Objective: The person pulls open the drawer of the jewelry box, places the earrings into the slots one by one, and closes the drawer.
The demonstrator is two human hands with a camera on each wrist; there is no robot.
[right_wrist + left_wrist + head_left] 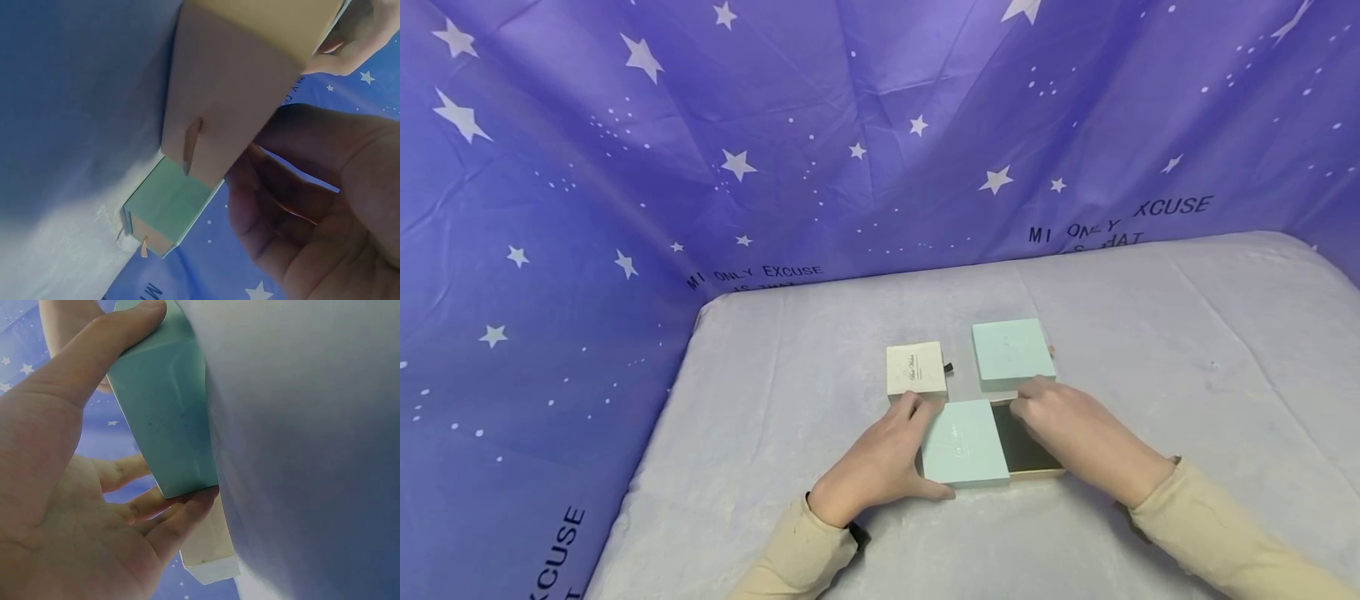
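Observation:
A mint-green drawer box [966, 446] lies on the table with its drawer [1037, 474] pulled out to the right, showing a dark lining [1022, 442]. My left hand [883, 454] grips the left end of its sleeve, thumb on the near side and fingers at the far corner. In the left wrist view the sleeve's end face [165, 419] sits between thumb and fingers. My right hand [1071, 429] has bent fingers reaching into the drawer. The right wrist view shows a pull ribbon [192, 147] hanging untouched on the drawer front; the fingertips are hidden behind that wall.
Beyond the left hand lies a small cream box [916, 368] with a black tab. A second mint-green box [1012, 350], closed, lies behind the open one. The table [760, 383] has a pale plush cover, and a purple star-patterned curtain [850, 100] hangs behind it.

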